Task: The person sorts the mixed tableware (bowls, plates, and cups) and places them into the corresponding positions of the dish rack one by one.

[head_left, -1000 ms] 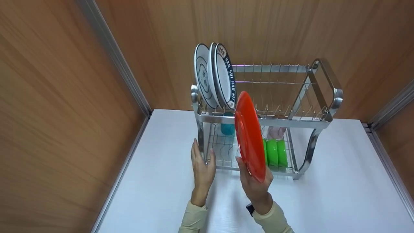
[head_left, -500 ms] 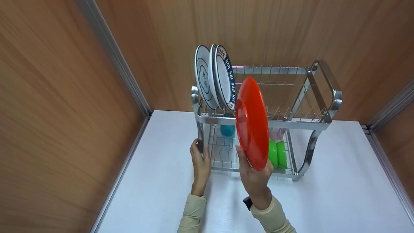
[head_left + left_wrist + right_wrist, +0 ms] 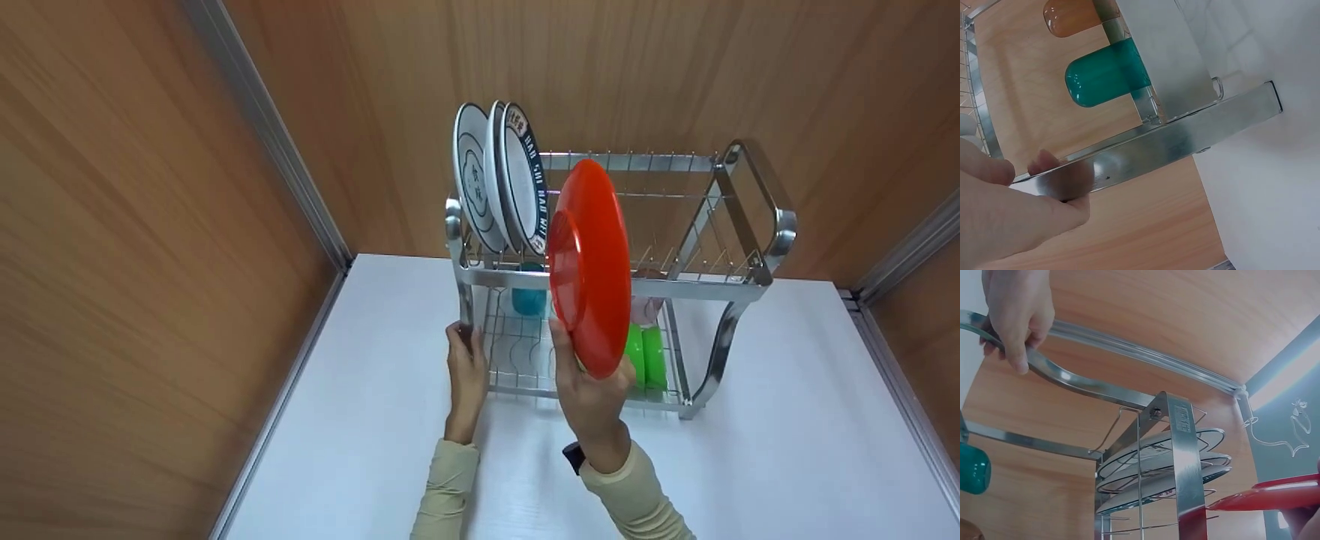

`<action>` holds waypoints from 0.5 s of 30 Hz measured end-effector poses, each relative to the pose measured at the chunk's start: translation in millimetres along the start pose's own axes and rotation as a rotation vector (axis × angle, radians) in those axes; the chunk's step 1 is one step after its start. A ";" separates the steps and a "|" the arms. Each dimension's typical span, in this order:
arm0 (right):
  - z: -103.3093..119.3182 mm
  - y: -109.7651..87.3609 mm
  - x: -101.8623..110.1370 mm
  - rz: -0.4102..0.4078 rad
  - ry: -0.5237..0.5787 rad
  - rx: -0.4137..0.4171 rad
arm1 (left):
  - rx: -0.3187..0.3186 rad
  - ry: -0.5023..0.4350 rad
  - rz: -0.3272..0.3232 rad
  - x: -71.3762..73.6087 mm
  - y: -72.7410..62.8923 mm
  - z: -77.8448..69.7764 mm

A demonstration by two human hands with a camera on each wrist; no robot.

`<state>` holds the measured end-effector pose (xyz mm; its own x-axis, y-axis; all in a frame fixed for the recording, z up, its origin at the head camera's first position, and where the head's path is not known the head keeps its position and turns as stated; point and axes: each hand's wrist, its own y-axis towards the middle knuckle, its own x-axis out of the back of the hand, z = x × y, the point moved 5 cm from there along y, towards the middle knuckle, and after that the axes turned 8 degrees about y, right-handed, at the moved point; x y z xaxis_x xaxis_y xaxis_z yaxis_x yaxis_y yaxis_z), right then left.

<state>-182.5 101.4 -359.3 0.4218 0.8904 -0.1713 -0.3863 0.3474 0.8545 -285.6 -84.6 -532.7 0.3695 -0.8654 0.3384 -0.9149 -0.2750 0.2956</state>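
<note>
My left hand (image 3: 466,375) grips the left front leg of the metal dish rack (image 3: 517,280), with thumb and fingers around the flat bar in the left wrist view. A red plate (image 3: 596,262) stands nearly upright in my right hand (image 3: 596,397), pinched at its lower edge, its underside facing left. It overlaps the front bar of the rack's upper tier in the head view. In the right wrist view the plate's edge is close beside the rack's upright. Several white patterned plates (image 3: 523,180) stand on edge in the upper tier's left end.
On the lower tier are a teal cup (image 3: 529,300), a pink cup (image 3: 646,309) and green bowls (image 3: 654,358). An amber cup (image 3: 1072,17) shows in the left wrist view. Wooden panels (image 3: 360,112) enclose the white tabletop (image 3: 352,420) at the back and sides.
My right hand has raised the red plate and moved it toward the rack, turning it slightly. My left hand has gone from open beside the rack's leg to gripping it.
</note>
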 end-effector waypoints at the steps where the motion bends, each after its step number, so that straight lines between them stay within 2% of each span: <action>1: 0.0 2.1 -1.0 0.000 -0.001 -0.001 | -0.005 -0.003 -0.002 0.1 0.8 0.4; 8: -0.9 17.8 -8.3 0.004 -0.020 -0.006 | -0.051 0.040 -0.008 -1.9 6.2 8.3; 15: -10.4 33.2 -15.1 -0.001 0.041 -0.043 | -0.069 0.029 -0.016 -4.7 8.3 19.0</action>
<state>-210.2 102.5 -333.4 0.3889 0.9008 -0.1931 -0.4209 0.3602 0.8325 -298.0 -90.8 -548.9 0.3892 -0.8484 0.3590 -0.8958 -0.2578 0.3620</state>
